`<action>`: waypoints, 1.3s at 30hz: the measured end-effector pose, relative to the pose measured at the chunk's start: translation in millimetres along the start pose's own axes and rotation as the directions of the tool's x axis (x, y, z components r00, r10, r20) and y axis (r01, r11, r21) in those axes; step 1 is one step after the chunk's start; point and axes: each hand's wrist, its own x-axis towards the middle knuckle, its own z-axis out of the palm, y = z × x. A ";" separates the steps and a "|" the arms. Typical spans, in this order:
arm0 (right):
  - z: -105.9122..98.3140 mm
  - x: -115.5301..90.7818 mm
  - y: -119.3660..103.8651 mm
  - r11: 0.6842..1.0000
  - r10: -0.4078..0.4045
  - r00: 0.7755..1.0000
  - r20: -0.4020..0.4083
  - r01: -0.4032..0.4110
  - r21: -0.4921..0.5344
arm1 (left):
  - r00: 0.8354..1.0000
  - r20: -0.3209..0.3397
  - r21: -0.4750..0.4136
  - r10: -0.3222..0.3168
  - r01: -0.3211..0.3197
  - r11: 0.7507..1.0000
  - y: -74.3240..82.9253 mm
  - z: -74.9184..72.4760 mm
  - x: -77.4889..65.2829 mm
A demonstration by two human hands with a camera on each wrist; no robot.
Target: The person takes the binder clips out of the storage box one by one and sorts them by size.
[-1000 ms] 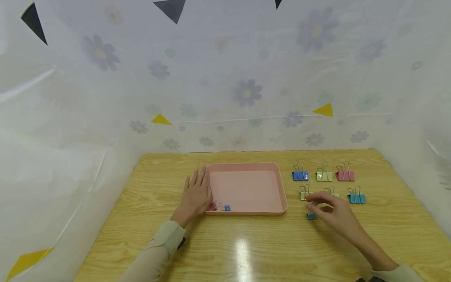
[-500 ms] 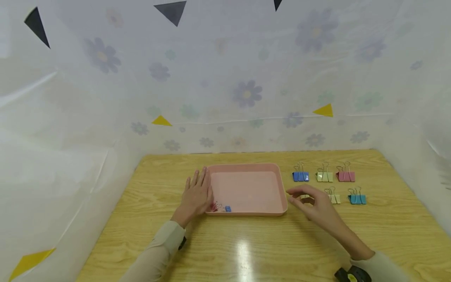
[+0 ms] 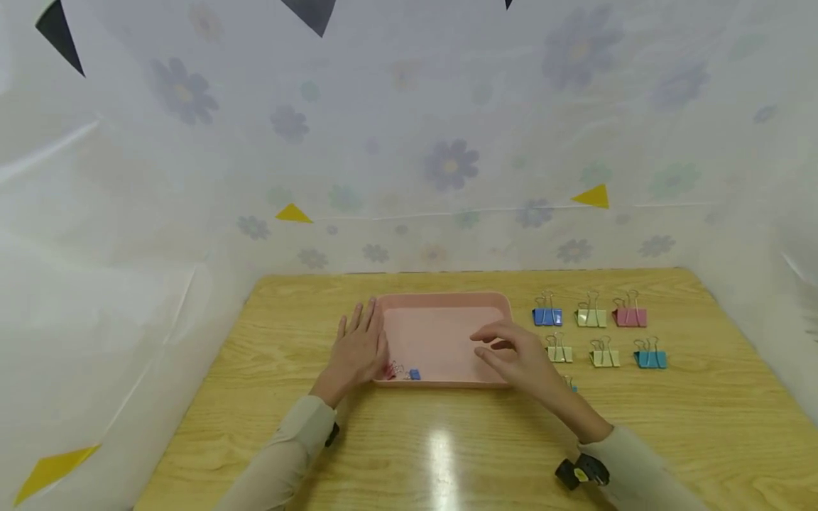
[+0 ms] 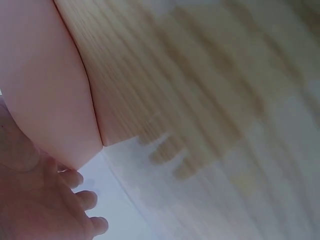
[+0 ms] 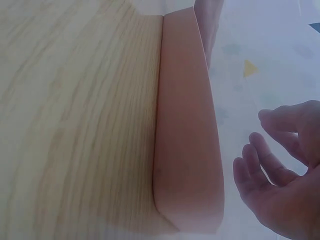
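My left hand (image 3: 358,351) lies flat with straight fingers along the left edge of a pink tray (image 3: 441,385); its curled fingertips show beside the tray wall in the left wrist view. In the tray's near left corner are a small red binder clip (image 3: 390,371) and a small blue binder clip (image 3: 415,374). Over the tray's right part hovers my right hand (image 3: 520,358), fingers loosely bent. A gap shows between its thumb and fingertips (image 5: 263,116), and I see nothing held there. Behind the right wrist, a small teal binder clip (image 3: 573,387) is partly hidden.
Larger binder clips stand in rows right of the tray: blue (image 3: 547,316), pale green (image 3: 591,317) and pink (image 3: 630,316) at the back. Pale yellow-green clips (image 3: 559,353) and a teal clip (image 3: 650,359) stand nearer. Plastic sheeting (image 3: 396,241) borders the wooden table.
My right hand has moved left from beside the small teal clip to above the tray's right part. The clips I can see stay in place. My left hand remains at the tray's left edge.
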 end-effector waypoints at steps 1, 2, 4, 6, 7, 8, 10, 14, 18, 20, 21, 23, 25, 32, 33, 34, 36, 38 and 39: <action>3.7 2.5 0.1 1.000 0.004 1.000 0.011 -0.004 0.006 | 1.000 0.007 -0.003 -0.003 0.003 1.000 0.0 0.0 0.6; 7.3 4.9 0.2 1.000 0.007 1.000 0.021 -0.008 0.010 | 1.000 0.010 -0.013 -0.005 0.005 1.000 0.2 -0.1 1.1; 14.6 9.7 0.9 1.000 0.008 0.999 0.040 -0.009 0.023 | 1.000 0.016 -0.017 -0.011 0.011 1.000 0.0 -0.1 2.2; 21.8 14.5 0.9 1.000 0.005 0.998 0.059 -0.007 0.028 | 1.000 0.018 -0.011 -0.019 0.019 1.000 -0.7 -0.2 3.4; 25.2 16.8 0.7 0.999 0.004 0.998 0.068 -0.006 0.031 | 1.000 0.016 -0.010 -0.022 0.023 1.000 -1.1 -0.4 4.1; 28.5 19.1 0.3 0.999 0.007 0.997 0.079 -0.009 0.031 | 1.000 0.015 -0.009 -0.027 0.027 1.000 -1.4 -0.8 4.7; 34.5 23.4 -1.1 0.999 0.017 0.995 0.102 -0.021 0.031 | 0.999 0.015 0.004 -0.035 0.035 0.999 -2.5 -1.1 5.9; 44.5 30.3 -3.0 0.998 0.044 0.987 0.154 -0.048 0.028 | 0.999 0.015 0.000 -0.041 0.041 0.999 -4.1 -1.7 7.6; 52.5 36.3 -3.2 0.997 0.054 0.973 0.225 -0.066 0.045 | 0.999 0.009 -0.002 -0.038 0.038 0.999 -5.6 -1.3 8.1; 56.1 39.3 -2.4 0.996 0.061 0.961 0.271 -0.078 0.053 | 0.999 0.002 -0.005 -0.038 0.038 0.999 -6.1 -0.9 7.9; 57.7 40.7 -2.0 0.995 0.061 0.954 0.294 -0.081 0.054 | 0.999 -0.002 -0.005 -0.037 0.037 0.999 -6.0 -0.9 7.8; 60.5 43.3 -0.4 0.995 0.067 0.938 0.339 -0.089 0.051 | 0.999 -0.002 -0.004 -0.036 0.036 0.999 -5.7 -0.6 7.9; 63.0 45.4 1.4 0.995 0.067 0.923 0.380 -0.092 0.048 | 0.999 0.000 -0.008 -0.035 0.035 0.999 -5.2 -0.5 8.3; 73.9 50.7 7.9 0.990 0.070 0.863 0.501 -0.122 0.072 | 0.999 0.007 -0.005 -0.036 0.036 0.999 -4.8 2.5 10.7; 75.3 51.2 8.8 0.990 0.072 0.857 0.511 -0.125 0.070 | 0.999 0.006 -0.007 -0.034 0.034 0.999 -5.0 3.7 11.3; 76.8 51.5 9.9 0.990 0.068 0.853 0.517 -0.120 0.068 | 0.999 0.005 -0.004 -0.033 0.033 0.999 -5.0 4.6 11.9; 79.3 51.9 11.9 0.992 0.052 0.850 0.524 -0.103 0.067 | 1.000 -0.001 0.002 -0.027 0.027 1.000 -4.9 6.2 13.1; 80.8 52.2 13.1 0.994 0.042 0.847 0.530 -0.089 0.063 | 1.000 -0.012 0.002 -0.018 0.018 1.000 -4.4 7.0 14.0; 81.4 52.2 14.1 0.994 0.039 0.845 0.533 -0.087 0.065 | 1.000 -0.018 -0.001 -0.013 0.013 1.000 -4.2 7.3 14.4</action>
